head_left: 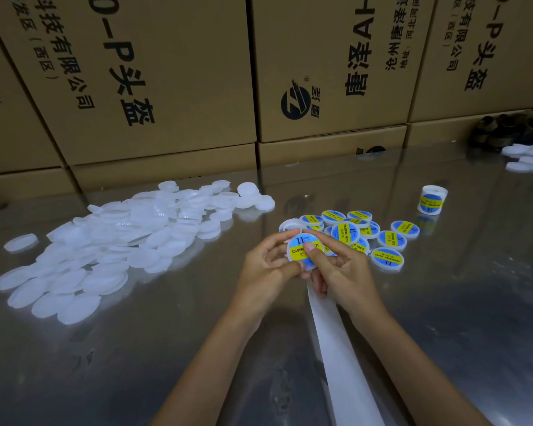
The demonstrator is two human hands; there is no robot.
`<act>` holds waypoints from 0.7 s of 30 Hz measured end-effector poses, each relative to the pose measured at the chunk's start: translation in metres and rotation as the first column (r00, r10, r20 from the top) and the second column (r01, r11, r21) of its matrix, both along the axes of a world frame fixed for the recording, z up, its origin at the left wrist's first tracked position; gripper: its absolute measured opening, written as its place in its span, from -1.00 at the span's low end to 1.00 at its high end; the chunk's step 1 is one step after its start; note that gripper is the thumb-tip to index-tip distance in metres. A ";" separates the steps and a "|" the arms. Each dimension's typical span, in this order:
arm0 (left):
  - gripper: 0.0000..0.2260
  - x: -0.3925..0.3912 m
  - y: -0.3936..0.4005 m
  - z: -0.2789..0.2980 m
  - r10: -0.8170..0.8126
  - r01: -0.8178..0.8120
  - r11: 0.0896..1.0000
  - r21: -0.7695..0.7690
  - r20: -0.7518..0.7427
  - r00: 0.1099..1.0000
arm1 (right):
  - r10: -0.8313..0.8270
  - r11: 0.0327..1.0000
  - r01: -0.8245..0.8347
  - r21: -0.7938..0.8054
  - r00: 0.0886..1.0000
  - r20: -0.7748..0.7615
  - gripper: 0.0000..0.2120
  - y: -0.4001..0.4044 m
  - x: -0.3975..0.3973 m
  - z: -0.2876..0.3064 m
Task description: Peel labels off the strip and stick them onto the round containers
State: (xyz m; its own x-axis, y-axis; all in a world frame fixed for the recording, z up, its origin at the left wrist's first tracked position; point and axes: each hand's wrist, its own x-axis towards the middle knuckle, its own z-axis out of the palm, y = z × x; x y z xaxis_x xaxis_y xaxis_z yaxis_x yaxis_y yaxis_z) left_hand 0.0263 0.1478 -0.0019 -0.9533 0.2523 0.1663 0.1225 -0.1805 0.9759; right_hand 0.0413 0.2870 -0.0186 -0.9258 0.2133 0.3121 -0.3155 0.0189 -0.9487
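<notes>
The left hand (pixel 266 265) grips the round container (pixel 305 250); the right hand (pixel 336 269) thumb presses its label (pixel 299 245). Better rub outward, avoiding bubbles.

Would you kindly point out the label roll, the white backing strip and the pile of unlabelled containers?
blue-and-yellow label roll (pixel 431 199): head view, printed side.
white backing strip (pixel 333 339): head view, mid-length.
pile of translucent white round containers (pixel 130 232): head view, centre.

Left hand (pixel 266 265) and right hand (pixel 336 269) meet, fingers seemingly curled.
</notes>
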 end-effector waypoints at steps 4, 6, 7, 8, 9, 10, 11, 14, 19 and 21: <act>-0.73 -0.002 -0.001 -0.001 0.065 -0.066 0.997 0.031 0.025 0.998 | 0.036 0.999 -0.036 0.012 0.998 0.042 -0.84 0.001 0.001 0.002; -0.79 -0.004 -0.003 -0.003 0.084 -0.085 0.996 0.040 0.037 0.996 | 0.055 0.998 -0.056 0.016 0.996 0.072 -0.80 0.001 0.002 0.003; -0.80 -0.004 -0.003 -0.003 0.092 -0.094 0.995 0.041 0.037 0.995 | 0.063 0.998 -0.064 0.016 0.995 0.078 -0.78 0.002 0.002 0.003; -0.82 -0.004 -0.003 -0.004 0.096 -0.097 0.994 0.042 0.036 0.995 | 0.069 0.997 -0.070 0.019 0.995 0.077 -0.77 0.002 0.002 0.003; -0.83 -0.003 -0.003 -0.004 0.095 -0.097 0.994 0.046 0.034 0.995 | 0.070 0.997 -0.072 0.026 0.995 0.073 -0.77 0.002 0.002 0.002; -0.84 -0.002 -0.002 -0.004 0.096 -0.098 0.994 0.049 0.032 0.995 | 0.068 0.997 -0.070 0.031 0.995 0.068 -0.77 0.002 0.002 0.002; -0.85 -0.002 -0.001 -0.004 0.102 -0.103 0.993 0.049 0.030 0.994 | 0.062 0.997 -0.064 0.031 0.996 0.062 -0.77 0.002 0.001 0.001; -0.84 -0.001 0.001 -0.006 0.128 -0.128 0.991 0.026 0.014 0.992 | 0.033 0.999 -0.034 0.030 0.999 0.034 -0.80 0.002 0.000 -0.001; -0.82 -0.001 0.003 -0.007 0.116 -0.116 0.993 0.028 -0.007 0.993 | -0.002 1.000 0.001 0.018 1.000 0.003 -0.85 0.003 0.000 -0.001; -0.80 -0.004 0.001 -0.008 0.130 -0.131 0.991 0.042 0.010 0.991 | -0.105 0.993 0.107 -0.055 0.994 0.042 -0.86 0.007 -0.005 -0.002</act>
State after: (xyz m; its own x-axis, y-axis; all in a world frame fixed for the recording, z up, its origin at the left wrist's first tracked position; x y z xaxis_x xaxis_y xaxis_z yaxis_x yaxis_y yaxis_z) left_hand 0.0223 0.1490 -0.0095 -0.9788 0.1184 0.1669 0.1404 -0.2046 0.9687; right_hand 0.0367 0.2943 -0.0206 -0.9084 0.3272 0.2604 -0.2771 -0.0046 -0.9608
